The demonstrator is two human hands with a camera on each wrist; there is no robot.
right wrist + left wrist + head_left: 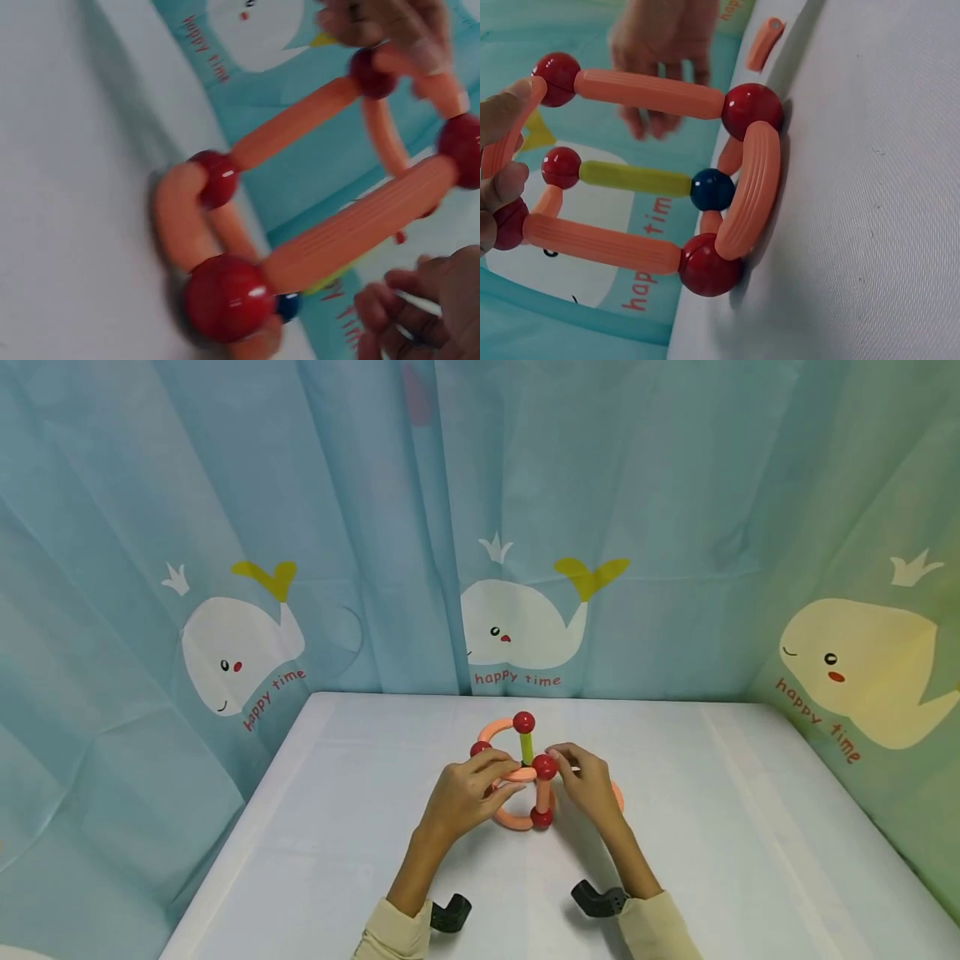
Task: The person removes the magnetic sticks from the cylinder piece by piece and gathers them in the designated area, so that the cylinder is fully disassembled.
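A frame of ridged orange rods and red balls stands on the table, with several uprights joining a lower and an upper ring. In the left wrist view, one upright is a yellow-green rod [636, 178] above a dark blue ball [712, 190]. My left hand [467, 792] pinches a curved orange rod [514, 127] of the upper ring, between two red balls. Beside the upper front red ball [544, 767] is my right hand [591, 783]. The right wrist view shows its fingers [401, 315] loosely bent, apart from the frame and holding nothing.
A loose curved orange rod [618, 795] lies on the white table [712, 843], partly behind the right hand. Blue curtains [390, 527] printed with whales surround the back and sides. Black wrist-worn pieces [450, 913] jut inward from both wrists.
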